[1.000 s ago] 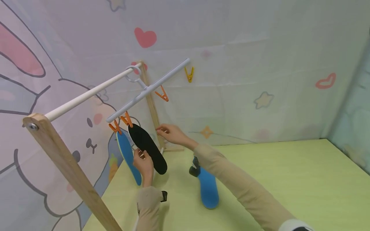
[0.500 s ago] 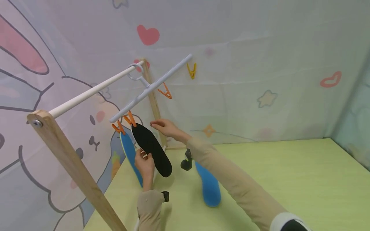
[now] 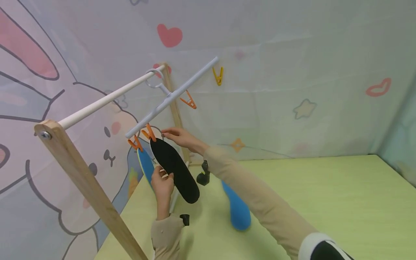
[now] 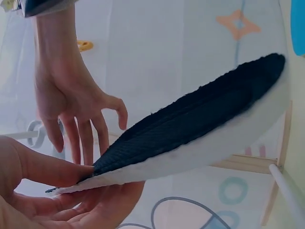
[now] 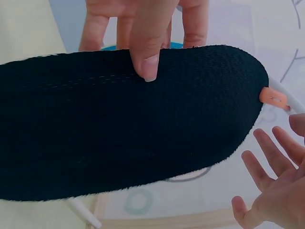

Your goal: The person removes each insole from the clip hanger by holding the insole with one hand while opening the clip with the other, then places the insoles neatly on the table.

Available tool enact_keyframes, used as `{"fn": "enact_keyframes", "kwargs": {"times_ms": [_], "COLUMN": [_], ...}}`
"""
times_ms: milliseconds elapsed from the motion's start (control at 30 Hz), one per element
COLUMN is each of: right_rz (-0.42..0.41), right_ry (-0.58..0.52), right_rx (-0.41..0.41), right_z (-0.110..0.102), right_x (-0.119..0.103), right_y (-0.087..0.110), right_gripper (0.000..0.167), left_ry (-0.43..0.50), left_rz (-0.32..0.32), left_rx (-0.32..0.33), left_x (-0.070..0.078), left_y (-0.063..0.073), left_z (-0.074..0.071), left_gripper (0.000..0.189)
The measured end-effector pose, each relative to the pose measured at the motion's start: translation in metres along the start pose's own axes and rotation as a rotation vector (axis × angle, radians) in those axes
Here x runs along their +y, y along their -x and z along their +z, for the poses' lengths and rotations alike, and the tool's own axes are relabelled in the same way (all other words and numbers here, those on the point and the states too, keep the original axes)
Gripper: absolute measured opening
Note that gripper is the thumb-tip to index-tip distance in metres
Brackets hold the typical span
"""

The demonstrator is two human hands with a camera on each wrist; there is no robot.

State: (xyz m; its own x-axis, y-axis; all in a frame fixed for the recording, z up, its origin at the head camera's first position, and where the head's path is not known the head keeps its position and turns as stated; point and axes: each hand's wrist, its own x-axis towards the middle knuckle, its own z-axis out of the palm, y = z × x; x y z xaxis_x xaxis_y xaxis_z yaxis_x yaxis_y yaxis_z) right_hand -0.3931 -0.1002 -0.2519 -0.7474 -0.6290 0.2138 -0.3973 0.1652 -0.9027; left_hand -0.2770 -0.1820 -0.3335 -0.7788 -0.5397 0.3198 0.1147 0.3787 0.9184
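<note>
A black insole (image 3: 177,171) with a white underside hangs tilted from an orange clothespin (image 3: 149,133) on the hanger (image 3: 175,94). My left hand (image 3: 163,186) pinches its long edge, thumb on the black face and fingers behind, as the right wrist view shows. Close to the insole's clipped end is my right hand (image 3: 184,139), its fingers (image 5: 268,148) spread and holding nothing. Behind the black insole, a blue insole (image 3: 145,161) hangs from another orange clothespin (image 3: 135,143), partly hidden by my left hand. A second blue insole (image 3: 239,213) lies on the table, partly covered by my right sleeve.
The hanger hooks over a white rod (image 3: 107,99) between wooden posts; the near post (image 3: 87,186) slants down at left. An orange clothespin (image 3: 189,101) and a yellow clothespin (image 3: 219,76) hang farther along the hanger. A printed cloth stands behind the green table (image 3: 312,195).
My right hand has moved left toward the top of the black insole. The left hand keeps its pinch, and the insole has swung slightly right. The view has shifted a little.
</note>
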Motion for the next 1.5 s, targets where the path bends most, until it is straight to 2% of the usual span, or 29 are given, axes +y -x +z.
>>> {"fn": "enact_keyframes", "kwargs": {"times_ms": [100,300,433,600,800,900,1033,1200,1333,1500], "right_rz": [-0.006,0.006,0.035,0.082,0.175,0.22,0.222,0.212,0.198,0.223], "right_ry": [-0.01,-0.012,-0.013,-0.038,-0.158,-0.208,-0.255,-0.229,-0.217,-0.255], "right_rx": [-0.039,-0.076,-0.064,-0.047,-0.079,-0.067,-0.012,0.051,0.044,0.018], "right_z": [0.004,0.004,0.003,0.004,0.013,0.02,0.028,0.032,0.032,0.029], "right_x": [-0.003,-0.008,-0.015,-0.023,-0.034,-0.037,-0.038,-0.038,-0.038,-0.038], "right_y": [-0.003,-0.005,-0.007,-0.012,-0.019,-0.025,-0.034,-0.038,-0.036,-0.036], "right_gripper": [0.04,0.042,0.042,0.041,0.041,0.042,0.044,0.036,0.04,0.039], "left_ry": [0.0,0.07,0.147,0.213,0.165,0.142,0.144,0.162,0.16,0.147], "left_rz": [-0.028,-0.095,-0.136,-0.158,-0.183,-0.189,-0.184,-0.17,-0.157,-0.149], "left_rx": [-0.051,-0.176,-0.249,-0.309,-0.332,-0.332,-0.346,-0.367,-0.374,-0.377], "left_x": [0.005,0.016,0.023,0.028,0.027,0.026,0.026,0.027,0.028,0.028], "left_y": [0.005,0.011,0.012,0.014,0.014,0.014,0.014,0.015,0.015,0.015], "left_z": [-0.004,-0.006,-0.008,-0.012,-0.021,-0.027,-0.031,-0.034,-0.034,-0.033], "left_gripper": [0.024,0.028,0.033,0.036,0.04,0.043,0.044,0.045,0.046,0.046]}}
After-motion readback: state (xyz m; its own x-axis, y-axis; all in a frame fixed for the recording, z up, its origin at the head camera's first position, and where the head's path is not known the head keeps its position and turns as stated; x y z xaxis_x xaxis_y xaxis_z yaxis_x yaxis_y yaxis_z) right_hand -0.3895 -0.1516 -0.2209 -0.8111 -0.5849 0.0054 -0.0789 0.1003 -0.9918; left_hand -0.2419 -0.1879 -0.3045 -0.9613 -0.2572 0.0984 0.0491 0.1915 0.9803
